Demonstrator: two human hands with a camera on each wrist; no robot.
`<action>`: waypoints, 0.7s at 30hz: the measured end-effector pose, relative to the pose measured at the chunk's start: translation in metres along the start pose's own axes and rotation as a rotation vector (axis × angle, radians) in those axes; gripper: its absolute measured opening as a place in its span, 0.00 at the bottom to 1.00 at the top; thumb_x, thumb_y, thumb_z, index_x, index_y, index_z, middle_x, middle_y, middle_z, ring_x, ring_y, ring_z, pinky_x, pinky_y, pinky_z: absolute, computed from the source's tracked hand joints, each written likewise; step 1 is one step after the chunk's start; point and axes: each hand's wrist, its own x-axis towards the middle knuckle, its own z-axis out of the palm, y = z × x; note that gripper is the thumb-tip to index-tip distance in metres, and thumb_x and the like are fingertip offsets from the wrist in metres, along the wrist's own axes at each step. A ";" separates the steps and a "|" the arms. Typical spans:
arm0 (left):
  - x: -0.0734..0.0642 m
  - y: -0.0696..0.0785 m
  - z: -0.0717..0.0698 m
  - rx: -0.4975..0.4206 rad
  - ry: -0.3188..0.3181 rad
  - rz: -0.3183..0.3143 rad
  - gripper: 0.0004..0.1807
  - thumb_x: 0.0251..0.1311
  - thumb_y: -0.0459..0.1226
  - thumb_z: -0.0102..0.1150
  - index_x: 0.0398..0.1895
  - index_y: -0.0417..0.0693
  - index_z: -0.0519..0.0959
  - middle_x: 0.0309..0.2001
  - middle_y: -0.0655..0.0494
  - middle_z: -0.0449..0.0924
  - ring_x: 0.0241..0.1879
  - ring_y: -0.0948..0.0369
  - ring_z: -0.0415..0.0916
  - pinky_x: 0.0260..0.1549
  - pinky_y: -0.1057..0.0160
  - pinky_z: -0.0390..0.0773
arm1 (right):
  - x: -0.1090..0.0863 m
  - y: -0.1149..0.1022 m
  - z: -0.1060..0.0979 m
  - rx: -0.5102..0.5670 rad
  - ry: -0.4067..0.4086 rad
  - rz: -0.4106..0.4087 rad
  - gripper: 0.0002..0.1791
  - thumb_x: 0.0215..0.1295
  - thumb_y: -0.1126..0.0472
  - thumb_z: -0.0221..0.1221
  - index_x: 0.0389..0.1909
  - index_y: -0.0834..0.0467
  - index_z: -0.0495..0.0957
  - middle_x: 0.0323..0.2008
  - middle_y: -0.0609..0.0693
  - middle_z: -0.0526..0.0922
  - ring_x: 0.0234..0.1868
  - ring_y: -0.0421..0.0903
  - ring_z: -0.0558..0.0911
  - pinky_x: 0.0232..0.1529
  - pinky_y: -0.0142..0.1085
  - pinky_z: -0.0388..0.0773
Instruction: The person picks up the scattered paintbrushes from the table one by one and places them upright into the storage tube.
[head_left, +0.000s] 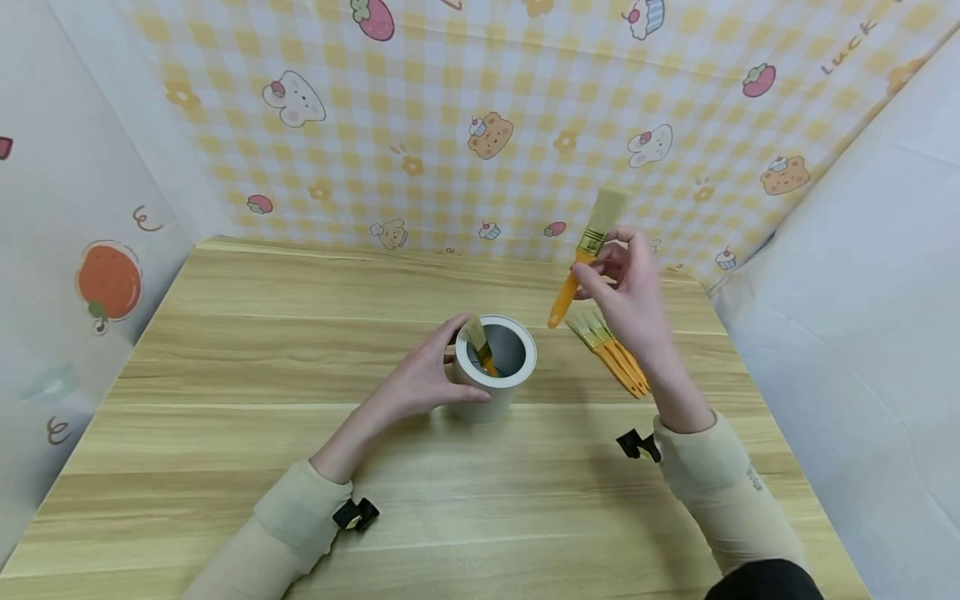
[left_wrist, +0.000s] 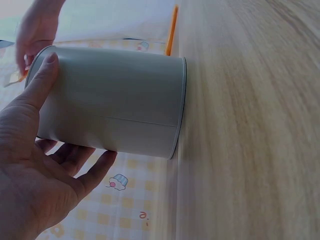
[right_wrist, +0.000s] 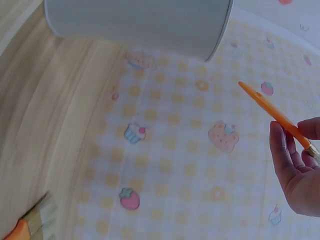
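Note:
A grey cylindrical canister (head_left: 483,408) stands upright on the wooden table, one paintbrush (head_left: 480,343) leaning inside it with bristles up. My left hand (head_left: 423,375) grips the canister from its left side, thumb in front and fingers behind, as the left wrist view (left_wrist: 107,100) also shows. Above the table, right of the canister, my right hand (head_left: 630,287) pinches a second paintbrush (head_left: 567,298) by its orange handle. Its bristles point up and the handle end points down to the left. In the right wrist view, that brush's handle (right_wrist: 270,109) sits between thumb and fingers.
Several more paintbrushes (head_left: 618,367) lie side by side on the table (head_left: 247,400), below the right hand. A yellow checked cloth (head_left: 420,92) with cartoon prints hangs behind the table. White sheets (head_left: 847,275) flank both sides.

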 end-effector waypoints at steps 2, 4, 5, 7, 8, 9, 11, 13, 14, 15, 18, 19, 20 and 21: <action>0.001 0.000 0.000 -0.005 -0.001 0.006 0.61 0.45 0.43 0.84 0.81 0.54 0.54 0.74 0.49 0.65 0.68 0.42 0.75 0.67 0.44 0.79 | -0.002 -0.004 0.007 0.019 -0.023 -0.020 0.18 0.70 0.70 0.59 0.53 0.52 0.63 0.33 0.47 0.81 0.32 0.41 0.86 0.33 0.35 0.91; 0.001 0.000 0.000 -0.008 -0.003 0.009 0.61 0.45 0.43 0.84 0.81 0.54 0.55 0.74 0.50 0.66 0.68 0.42 0.75 0.67 0.44 0.79 | -0.005 -0.007 0.014 0.035 -0.055 -0.028 0.17 0.71 0.69 0.59 0.53 0.54 0.64 0.35 0.49 0.82 0.32 0.42 0.87 0.34 0.37 0.91; 0.001 0.001 -0.001 -0.012 -0.005 0.009 0.61 0.45 0.43 0.84 0.81 0.55 0.55 0.74 0.50 0.66 0.69 0.43 0.74 0.67 0.44 0.79 | -0.006 -0.008 0.017 0.040 -0.072 -0.027 0.17 0.71 0.69 0.59 0.53 0.55 0.65 0.35 0.51 0.82 0.32 0.42 0.87 0.34 0.38 0.91; 0.001 0.001 -0.001 -0.018 -0.008 0.009 0.60 0.45 0.43 0.84 0.80 0.56 0.55 0.74 0.51 0.66 0.70 0.44 0.73 0.67 0.44 0.78 | -0.008 -0.009 0.023 0.026 -0.102 -0.029 0.17 0.71 0.69 0.59 0.54 0.57 0.65 0.38 0.56 0.84 0.32 0.43 0.87 0.34 0.39 0.91; 0.001 0.001 -0.001 -0.020 -0.009 0.009 0.60 0.45 0.43 0.84 0.80 0.56 0.55 0.74 0.51 0.65 0.70 0.44 0.73 0.67 0.44 0.78 | -0.009 -0.009 0.025 0.010 -0.114 -0.032 0.17 0.72 0.69 0.60 0.55 0.59 0.65 0.39 0.58 0.84 0.32 0.43 0.87 0.34 0.39 0.91; 0.001 0.001 -0.001 -0.021 -0.010 0.009 0.60 0.46 0.44 0.84 0.80 0.57 0.55 0.74 0.52 0.65 0.70 0.45 0.72 0.67 0.44 0.78 | -0.010 -0.009 0.028 -0.008 -0.124 -0.037 0.16 0.72 0.69 0.60 0.54 0.61 0.65 0.39 0.60 0.85 0.32 0.45 0.88 0.34 0.38 0.91; 0.001 0.002 -0.001 -0.026 -0.011 0.011 0.60 0.46 0.44 0.84 0.80 0.58 0.55 0.74 0.52 0.65 0.71 0.46 0.71 0.68 0.44 0.78 | -0.012 -0.008 0.033 -0.059 -0.140 -0.051 0.16 0.71 0.69 0.60 0.53 0.64 0.65 0.39 0.63 0.85 0.32 0.49 0.88 0.34 0.36 0.91; 0.001 0.002 -0.002 -0.024 -0.009 0.015 0.60 0.45 0.43 0.84 0.80 0.58 0.55 0.74 0.52 0.66 0.71 0.47 0.71 0.68 0.45 0.78 | -0.014 -0.007 0.037 -0.108 -0.153 -0.074 0.15 0.71 0.68 0.61 0.52 0.65 0.66 0.38 0.64 0.86 0.32 0.54 0.88 0.33 0.34 0.90; 0.001 0.001 -0.002 -0.022 -0.009 0.017 0.60 0.45 0.43 0.84 0.80 0.58 0.55 0.74 0.52 0.66 0.71 0.47 0.71 0.68 0.45 0.78 | -0.014 -0.005 0.039 -0.132 -0.161 -0.086 0.15 0.71 0.68 0.61 0.51 0.65 0.66 0.37 0.63 0.86 0.32 0.55 0.88 0.33 0.32 0.89; 0.001 0.001 -0.002 -0.022 -0.008 0.019 0.60 0.45 0.43 0.84 0.80 0.58 0.55 0.74 0.52 0.66 0.71 0.47 0.71 0.68 0.45 0.78 | -0.016 -0.004 0.041 -0.156 -0.168 -0.099 0.15 0.72 0.67 0.61 0.51 0.65 0.67 0.36 0.62 0.86 0.32 0.55 0.88 0.33 0.31 0.88; 0.001 0.001 -0.002 -0.013 -0.006 0.022 0.61 0.45 0.43 0.84 0.80 0.56 0.55 0.74 0.51 0.66 0.70 0.46 0.73 0.67 0.45 0.79 | -0.019 0.001 0.047 -0.221 -0.197 -0.136 0.14 0.72 0.65 0.62 0.51 0.63 0.68 0.34 0.57 0.85 0.33 0.50 0.86 0.34 0.29 0.85; 0.001 0.001 -0.002 -0.012 -0.007 0.024 0.61 0.45 0.43 0.84 0.81 0.56 0.54 0.74 0.50 0.66 0.70 0.45 0.73 0.67 0.45 0.79 | -0.020 0.002 0.049 -0.241 -0.205 -0.146 0.13 0.72 0.64 0.62 0.50 0.62 0.69 0.34 0.56 0.85 0.33 0.47 0.85 0.35 0.29 0.85; 0.001 0.000 -0.002 -0.011 -0.007 0.024 0.61 0.45 0.43 0.84 0.81 0.56 0.54 0.74 0.50 0.66 0.70 0.45 0.73 0.67 0.45 0.79 | -0.021 0.004 0.051 -0.264 -0.212 -0.159 0.13 0.72 0.63 0.62 0.50 0.61 0.70 0.33 0.54 0.85 0.33 0.45 0.84 0.35 0.29 0.85; 0.001 0.000 -0.002 -0.008 -0.007 0.023 0.61 0.46 0.43 0.84 0.81 0.56 0.54 0.74 0.50 0.66 0.70 0.45 0.73 0.67 0.45 0.79 | -0.022 0.006 0.053 -0.282 -0.219 -0.170 0.13 0.72 0.63 0.62 0.50 0.61 0.70 0.33 0.53 0.85 0.33 0.44 0.84 0.35 0.30 0.85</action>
